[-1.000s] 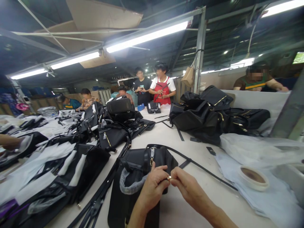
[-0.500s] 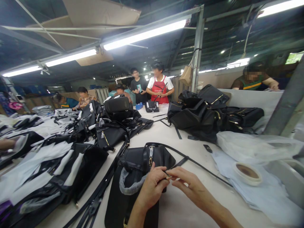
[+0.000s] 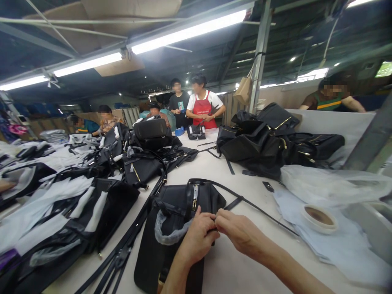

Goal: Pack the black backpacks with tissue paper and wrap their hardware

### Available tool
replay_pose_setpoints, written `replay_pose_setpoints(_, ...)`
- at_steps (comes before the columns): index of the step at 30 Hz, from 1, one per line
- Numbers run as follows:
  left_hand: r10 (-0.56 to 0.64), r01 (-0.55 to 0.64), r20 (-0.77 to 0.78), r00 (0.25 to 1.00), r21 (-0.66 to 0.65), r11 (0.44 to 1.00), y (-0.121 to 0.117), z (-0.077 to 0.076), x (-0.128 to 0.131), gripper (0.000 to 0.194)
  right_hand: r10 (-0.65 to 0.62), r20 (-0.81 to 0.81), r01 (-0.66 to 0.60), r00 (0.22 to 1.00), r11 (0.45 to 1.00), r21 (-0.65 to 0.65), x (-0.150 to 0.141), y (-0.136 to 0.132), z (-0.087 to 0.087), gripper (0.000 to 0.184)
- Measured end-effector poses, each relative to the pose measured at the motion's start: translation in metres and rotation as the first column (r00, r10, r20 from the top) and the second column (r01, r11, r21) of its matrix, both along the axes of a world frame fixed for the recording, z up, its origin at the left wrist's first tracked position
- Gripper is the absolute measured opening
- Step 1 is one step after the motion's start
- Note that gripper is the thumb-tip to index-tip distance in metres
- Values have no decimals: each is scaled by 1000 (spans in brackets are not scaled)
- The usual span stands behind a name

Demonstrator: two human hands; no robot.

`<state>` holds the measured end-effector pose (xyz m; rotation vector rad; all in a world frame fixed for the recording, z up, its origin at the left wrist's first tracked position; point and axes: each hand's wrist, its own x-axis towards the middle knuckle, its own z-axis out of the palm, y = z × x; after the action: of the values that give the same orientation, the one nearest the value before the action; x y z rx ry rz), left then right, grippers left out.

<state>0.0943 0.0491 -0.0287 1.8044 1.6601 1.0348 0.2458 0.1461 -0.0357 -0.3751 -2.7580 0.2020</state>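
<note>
Black bag (image 3: 161, 255), one, lies under the left hand (image 3: 200, 232) and beside the right hand (image 3: 235, 230), both pinched closed, contents hidden, one tape roll (image 3: 321, 227) farther right.

You have two hands, one left hand (image 3: 196, 236) and one right hand (image 3: 239, 229), at one black bag (image 3: 167, 261) with one wrapped handle (image 3: 171, 238); on your worktop (image 3: 235, 267) you have one tape roll (image 3: 324, 227), one blue object (image 3: 179, 131) and one small bag (image 3: 196, 132); around you are six people (image 3: 179, 106), with one red apron (image 3: 203, 108) among them, and one more arm (image 3: 5, 185); you have one brown bag (image 3: 243, 90) hanging and four long lamps (image 3: 190, 32) overhead; you cannot count the heaped bags (image 3: 251, 151) because they overlap.
</note>
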Motion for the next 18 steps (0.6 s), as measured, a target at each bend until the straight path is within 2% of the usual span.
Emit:
replay_pose_setpoints(3, 31, -31, 12, 999, -7, 1000, 2, -3, -1, 18, -91, -83, 92, 992, 996, 13, 7, 1, -13, 19)
replay_pose_setpoints(6, 38, -38, 19, 999, -9, 999, 4, -6, -1, 20, -162, -146, 158, 976, 987, -37, 16, 3, -18, 20)
replay_pose_setpoints(9, 35, -35, -3, 999, 5, 999, 5, -6, 0, 17, -87, -131, 68, 988, 987, -144, 17, 2, -11, 17)
replay_pose_setpoints(13, 40, -40, -15, 999, 20, 999, 3, -6, 0, 15, 20, -118, -52, 993, 958, -281, 9, -1, 1, 20)
replay_pose_setpoints(18, 32, -30, -51, 998, 28, 999, 1, -11, 1, 17, -15, -105, -22, 994, 939, -343, 3, 0, 2, 14)
